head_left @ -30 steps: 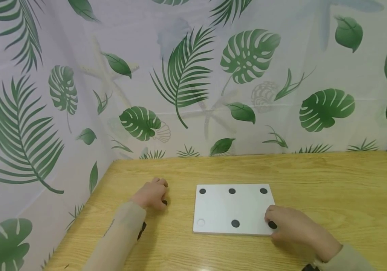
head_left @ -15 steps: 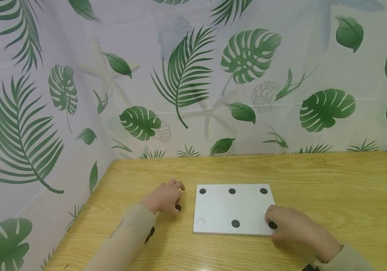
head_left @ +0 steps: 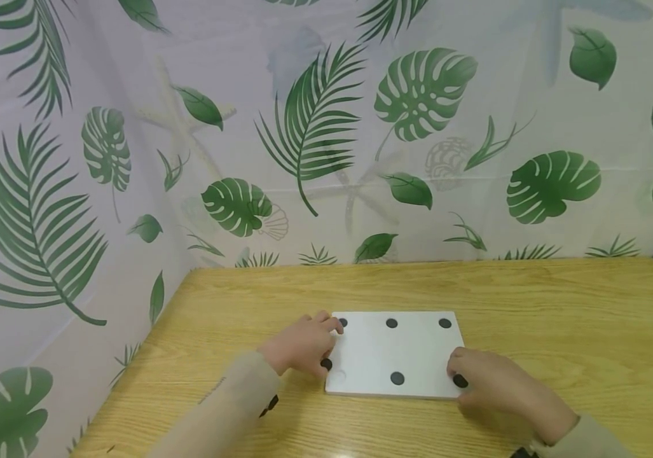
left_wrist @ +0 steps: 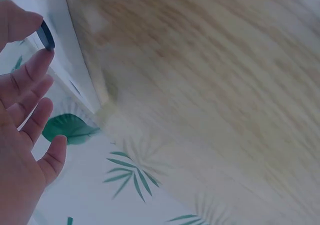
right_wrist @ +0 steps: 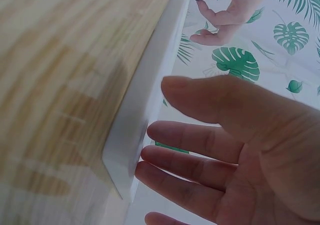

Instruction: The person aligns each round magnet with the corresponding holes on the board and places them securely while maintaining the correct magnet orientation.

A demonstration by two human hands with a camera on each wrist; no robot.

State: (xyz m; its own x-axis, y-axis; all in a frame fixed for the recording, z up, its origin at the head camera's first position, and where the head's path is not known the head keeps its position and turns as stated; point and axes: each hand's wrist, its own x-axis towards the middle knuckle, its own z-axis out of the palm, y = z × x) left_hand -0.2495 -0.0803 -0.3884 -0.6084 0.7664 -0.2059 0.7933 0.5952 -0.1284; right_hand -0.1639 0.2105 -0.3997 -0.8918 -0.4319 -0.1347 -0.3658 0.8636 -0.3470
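A white rectangular board (head_left: 369, 350) lies flat on the wooden table. Several black round discs sit along its top and bottom rows, one of them the bottom middle disc (head_left: 397, 378). A bare round recess (head_left: 338, 376) shows at its lower left corner. My left hand (head_left: 304, 343) is over the board's left edge, pinching a black disc (left_wrist: 46, 35) on edge between thumb and index finger, with the other fingers loosely bent. My right hand (head_left: 489, 381) rests at the board's right end, its fingers fairly straight in the right wrist view and touching the edge. Beside it lies another black disc (head_left: 460, 380).
The wooden table (head_left: 578, 318) extends around the board on all sides. Behind and to the left hangs a white cloth (head_left: 326, 235) printed with green leaves, meeting the table's back edge.
My left hand has moved right with the pinched disc, from the bare table to the board's left edge, partly covering the upper left disc. The right hand and board have stayed put.
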